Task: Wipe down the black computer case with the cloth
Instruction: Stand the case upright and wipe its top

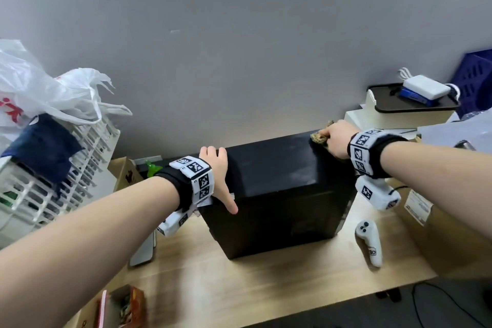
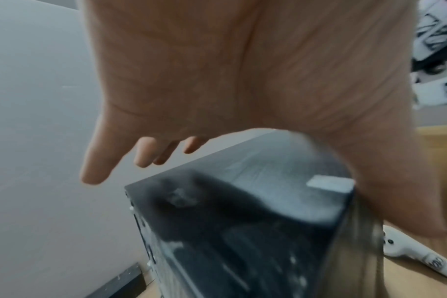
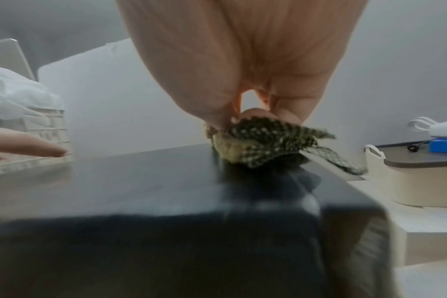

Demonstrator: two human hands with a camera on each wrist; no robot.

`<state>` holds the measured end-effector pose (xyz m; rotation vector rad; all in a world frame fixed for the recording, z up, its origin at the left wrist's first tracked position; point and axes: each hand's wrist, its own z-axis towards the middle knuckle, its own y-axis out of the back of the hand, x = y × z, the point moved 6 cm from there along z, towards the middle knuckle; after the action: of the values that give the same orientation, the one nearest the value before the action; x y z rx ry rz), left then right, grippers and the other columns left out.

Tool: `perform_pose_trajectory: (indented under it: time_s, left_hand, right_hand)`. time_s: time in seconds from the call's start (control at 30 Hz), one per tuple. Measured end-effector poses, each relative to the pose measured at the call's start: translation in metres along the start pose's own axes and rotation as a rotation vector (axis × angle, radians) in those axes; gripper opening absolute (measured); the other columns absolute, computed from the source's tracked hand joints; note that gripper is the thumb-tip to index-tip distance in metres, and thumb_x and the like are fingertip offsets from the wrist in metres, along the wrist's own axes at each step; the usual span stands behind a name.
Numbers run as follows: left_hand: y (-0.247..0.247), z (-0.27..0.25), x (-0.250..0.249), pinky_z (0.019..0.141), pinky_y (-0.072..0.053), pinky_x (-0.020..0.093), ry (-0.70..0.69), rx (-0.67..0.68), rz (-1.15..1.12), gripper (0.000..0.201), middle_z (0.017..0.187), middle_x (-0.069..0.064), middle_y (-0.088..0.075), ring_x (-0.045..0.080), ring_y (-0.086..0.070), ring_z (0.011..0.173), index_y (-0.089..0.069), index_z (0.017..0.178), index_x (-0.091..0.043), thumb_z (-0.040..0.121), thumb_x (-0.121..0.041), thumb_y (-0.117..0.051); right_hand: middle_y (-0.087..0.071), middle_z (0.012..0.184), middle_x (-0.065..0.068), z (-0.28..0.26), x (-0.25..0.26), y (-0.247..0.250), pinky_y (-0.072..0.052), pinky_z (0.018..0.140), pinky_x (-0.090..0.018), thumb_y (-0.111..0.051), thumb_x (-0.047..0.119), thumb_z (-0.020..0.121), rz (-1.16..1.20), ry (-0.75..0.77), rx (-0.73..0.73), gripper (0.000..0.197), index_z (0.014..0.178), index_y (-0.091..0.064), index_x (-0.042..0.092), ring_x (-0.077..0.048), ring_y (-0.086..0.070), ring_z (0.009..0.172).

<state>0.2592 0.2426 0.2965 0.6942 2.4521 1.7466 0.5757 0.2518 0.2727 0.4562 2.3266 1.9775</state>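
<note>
The black computer case (image 1: pixel 277 168) stands upright in the middle of the wooden desk (image 1: pixel 266 287), its top dusty and streaked. My left hand (image 1: pixel 218 168) rests on the case's top left edge with fingers loosely extended and the thumb lying along the near corner. In the left wrist view the palm (image 2: pixel 217 80) sits over the case (image 2: pixel 242 221). My right hand (image 1: pixel 336 138) grips a bunched, speckled brown cloth (image 1: pixel 319 137) and presses it on the far right corner of the top. The right wrist view shows the cloth (image 3: pixel 263 141) pinched between the fingertips on the case (image 3: pixel 140 181).
A white slatted basket (image 1: pixel 53 181) with a plastic bag (image 1: pixel 53 93) stands at the left. A white controller (image 1: pixel 370 242) lies right of the case. A cream box with a dark lid (image 1: pixel 410 112) and a cardboard box (image 1: pixel 452 234) are at the right. A grey wall is close behind.
</note>
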Motion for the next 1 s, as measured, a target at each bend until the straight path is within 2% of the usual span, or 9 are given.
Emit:
perform_pose_trajectory:
  time_s: [0.13, 0.2, 0.33, 0.5, 0.63, 0.7, 0.83, 0.9, 1.0]
  left_hand:
    - [-0.009, -0.008, 0.002, 0.104, -0.040, 0.054, 0.045, -0.113, -0.025, 0.132, 0.128, 0.006, -0.039, 0.027, -0.036, 0.127, -0.029, 0.135, -0.013, 0.030, -0.070, -0.084]
    - [-0.010, -0.010, 0.005, 0.108, -0.037, 0.054, 0.057, -0.170, -0.040, 0.134, 0.130, 0.006, -0.039, 0.027, -0.036, 0.129, -0.027, 0.136, -0.013, 0.029, -0.070, -0.084]
    - [-0.001, -0.012, 0.006, 0.108, -0.036, 0.053, 0.092, -0.244, -0.003, 0.127, 0.129, 0.007, -0.040, 0.029, -0.039, 0.128, -0.031, 0.133, -0.013, 0.032, -0.063, -0.088]
    - [0.017, 0.002, 0.018, 0.087, -0.045, 0.043, 0.195, -0.340, 0.003, 0.092, 0.115, 0.008, -0.053, 0.031, -0.054, 0.110, -0.041, 0.116, -0.012, 0.050, -0.054, -0.090]
    - [0.014, 0.020, 0.032, 0.069, -0.050, 0.033, 0.317, -0.179, -0.276, 0.038, 0.097, 0.009, -0.069, 0.032, -0.064, 0.080, -0.053, 0.086, -0.014, 0.072, -0.038, -0.079]
    - [0.009, 0.026, 0.016, 0.068, -0.056, 0.033, 0.278, -0.060, -0.394, 0.024, 0.091, 0.010, -0.071, 0.032, -0.067, 0.078, -0.062, 0.089, -0.010, 0.081, -0.032, -0.069]
    - [-0.025, 0.014, -0.044, 0.052, -0.058, 0.029, 0.379, 0.414, -1.192, 0.039, 0.088, 0.019, -0.070, 0.026, -0.070, 0.069, -0.055, 0.111, 0.009, 0.080, -0.015, -0.054]
    - [-0.017, 0.010, -0.062, 0.064, -0.061, 0.039, 0.421, 0.424, -1.550, 0.042, 0.092, 0.015, -0.060, 0.024, -0.059, 0.071, -0.046, 0.109, 0.003, 0.068, -0.006, -0.048]
    - [-0.009, 0.013, -0.062, 0.087, -0.055, 0.057, 0.458, 0.341, -1.774, 0.029, 0.109, 0.024, -0.058, 0.040, -0.068, 0.082, -0.041, 0.096, -0.004, 0.067, 0.000, -0.044]
  right_hand:
    - [-0.039, 0.123, -0.004, 0.018, 0.017, 0.006, -0.044, 0.101, -0.038, -0.048, 0.017, 0.086, -0.034, 0.066, 0.019, 0.036, 0.113, -0.063, 0.035, -0.034, -0.059, 0.105]
    - [-0.045, 0.134, -0.005, 0.021, 0.023, 0.007, -0.042, 0.102, -0.036, -0.047, 0.016, 0.087, -0.057, 0.098, 0.042, 0.038, 0.120, -0.060, 0.029, -0.033, -0.056, 0.115]
    - [-0.066, 0.119, -0.005, 0.016, 0.025, 0.012, -0.047, 0.090, -0.031, -0.049, 0.022, 0.089, -0.078, 0.093, 0.094, 0.030, 0.115, -0.062, 0.025, -0.030, -0.062, 0.105]
    - [-0.072, 0.104, -0.005, 0.006, 0.017, 0.012, -0.056, 0.087, -0.035, -0.055, 0.010, 0.077, -0.134, 0.036, 0.137, 0.030, 0.102, -0.069, 0.021, -0.030, -0.068, 0.093]
    - [-0.071, 0.103, -0.012, 0.001, 0.000, 0.013, -0.053, 0.088, -0.034, -0.049, 0.012, 0.082, -0.044, -0.035, 0.090, 0.024, 0.095, -0.069, 0.012, -0.032, -0.065, 0.096]
    - [-0.068, 0.111, -0.013, 0.001, -0.010, 0.011, -0.049, 0.091, -0.032, -0.045, 0.013, 0.087, 0.036, -0.061, 0.062, 0.028, 0.104, -0.067, 0.012, -0.033, -0.062, 0.104]
    - [-0.064, 0.121, -0.013, -0.001, -0.013, 0.009, -0.044, 0.095, -0.033, -0.040, 0.020, 0.090, 0.083, -0.067, 0.038, 0.031, 0.113, -0.061, 0.016, -0.034, -0.058, 0.111]
    - [-0.064, 0.120, -0.014, -0.002, -0.011, 0.011, -0.046, 0.097, -0.036, -0.040, 0.024, 0.087, 0.074, -0.071, 0.034, 0.032, 0.110, -0.061, 0.017, -0.035, -0.059, 0.109]
    - [-0.065, 0.115, -0.015, -0.007, -0.008, 0.012, -0.048, 0.093, -0.038, -0.040, 0.026, 0.083, 0.056, -0.075, 0.028, 0.031, 0.103, -0.061, 0.016, -0.036, -0.060, 0.104]
